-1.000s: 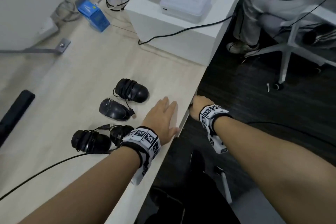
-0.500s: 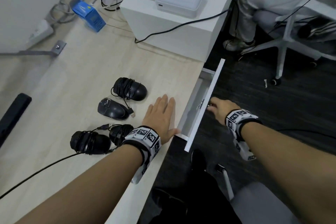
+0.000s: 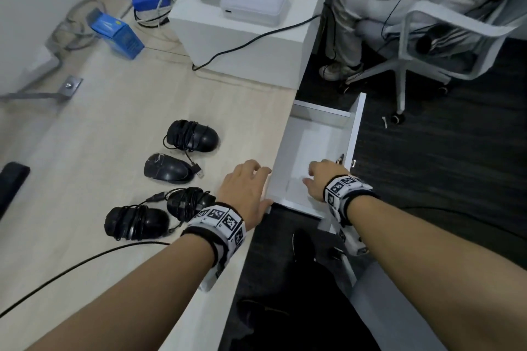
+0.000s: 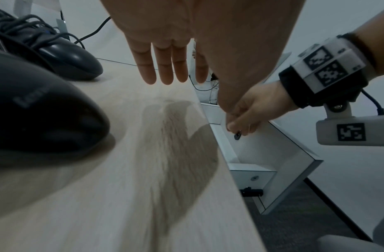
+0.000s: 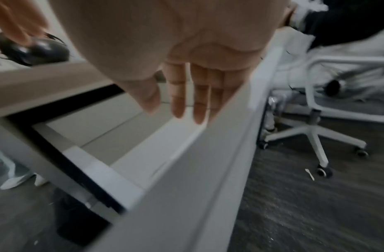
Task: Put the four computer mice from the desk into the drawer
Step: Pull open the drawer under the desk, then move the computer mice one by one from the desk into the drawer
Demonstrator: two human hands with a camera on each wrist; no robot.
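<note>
Drawer open beside desk, four mice atop.

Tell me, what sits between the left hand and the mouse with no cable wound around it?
Only bare desk, seen in the head view: light wood separates the left hand from the unwrapped mouse, apart from a cable plug lying beside that mouse.

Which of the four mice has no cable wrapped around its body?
The second mouse from the far end: its top is bare, while the other three have cable wound round them.
</note>
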